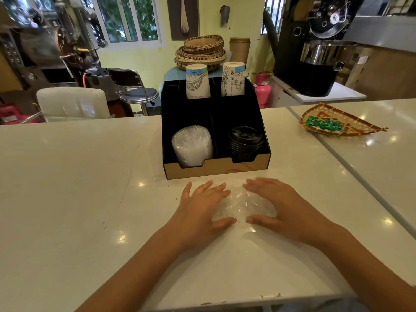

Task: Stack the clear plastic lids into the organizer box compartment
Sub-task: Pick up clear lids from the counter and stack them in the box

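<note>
Clear lids (242,204): cupped between spread left hand (202,208) and right hand (281,206), just before organizer box (216,168); no closed grasp.

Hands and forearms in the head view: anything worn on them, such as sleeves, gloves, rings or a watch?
Nothing worn shows. The left hand and right hand are bare, without gloves, and I can see no rings. Both wrists and forearms are uncovered down to the frame's lower edge: no sleeves, watch or bracelet. Fingernails look short and unpainted.

Few loose clear plastic lids (244,204) flat on white counter, near black cardboard organizer box (216,170). Stack of clear lids (192,146) in front left compartment.
</note>
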